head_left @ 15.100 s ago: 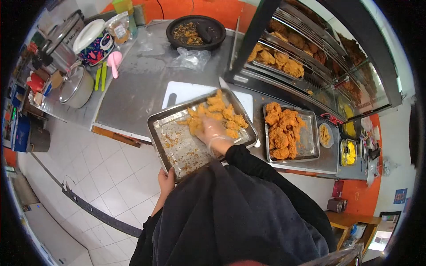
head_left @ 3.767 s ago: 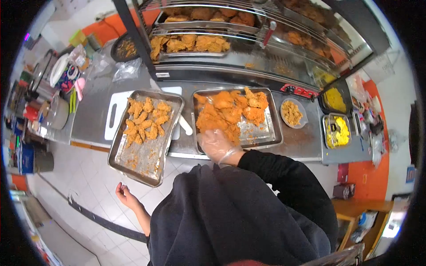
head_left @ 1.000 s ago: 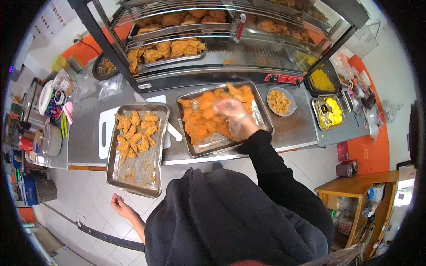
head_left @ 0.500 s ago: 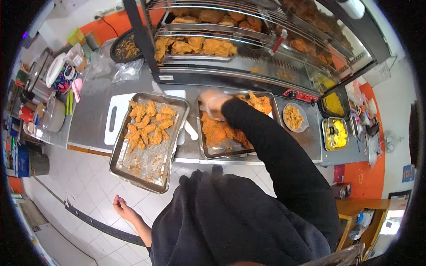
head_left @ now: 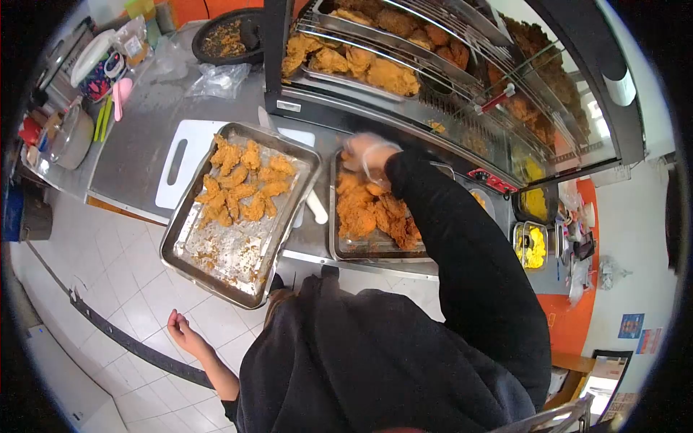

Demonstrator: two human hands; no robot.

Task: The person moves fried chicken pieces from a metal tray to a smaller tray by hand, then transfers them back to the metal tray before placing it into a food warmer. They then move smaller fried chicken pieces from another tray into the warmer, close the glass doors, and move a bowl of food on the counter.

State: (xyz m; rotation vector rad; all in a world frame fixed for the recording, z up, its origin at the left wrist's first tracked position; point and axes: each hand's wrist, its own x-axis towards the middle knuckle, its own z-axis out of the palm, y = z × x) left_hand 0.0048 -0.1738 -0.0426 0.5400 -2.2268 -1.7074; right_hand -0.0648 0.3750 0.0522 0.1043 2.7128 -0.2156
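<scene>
Since half a second ago the right hand (head_left: 364, 155), in a clear plastic glove, has stayed at the far left corner of the rectangular steel tray of large orange fried chicken pieces (head_left: 345, 249), with the view tilted so the counter sits lower; motion blur hides the fingers, so whether they are closed on a piece or spread cannot be told; the black sleeve (head_left: 462, 245) crosses above this tray and covers its right side; the chicken pieces (head_left: 368, 213) lie heaped in the tray's left half; the tray rests on the stainless steel counter (head_left: 133, 155), just before the glass-fronted warming cabinet (head_left: 404, 115); just beside it to the left, a second steel tray of smaller golden breaded strips (head_left: 216, 274) overhangs the counter edge, its far end lying on a white plastic cutting board (head_left: 180, 155); the strips (head_left: 242, 180) sit in its far half, crumbs in the near half; the left hand (head_left: 182, 333), bare, hangs low over the white tiled floor (head_left: 108, 267), palm up, fingers loosely curled, holding nothing.
</scene>
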